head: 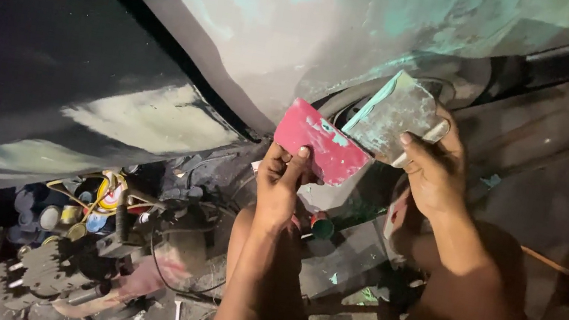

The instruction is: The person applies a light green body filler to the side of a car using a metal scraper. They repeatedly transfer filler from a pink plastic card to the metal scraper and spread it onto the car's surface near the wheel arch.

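Observation:
My left hand (279,182) grips a flat pink-red spreader card (319,143) smeared with pale green filler. My right hand (433,172) holds a metal scraper blade (392,115), also coated in greenish filler, its lower edge touching the card's right end. Both are raised in front of a vehicle body panel (305,26) patched with pale pink and green filler. A dark painted panel (29,43) with a whitish sanded patch lies to the left.
On the ground below lie several small cans and lids (75,207), cables, a power tool (104,291) and a small green-rimmed tin (322,227). A wheel arch and dark tyre area (552,149) sit at the right.

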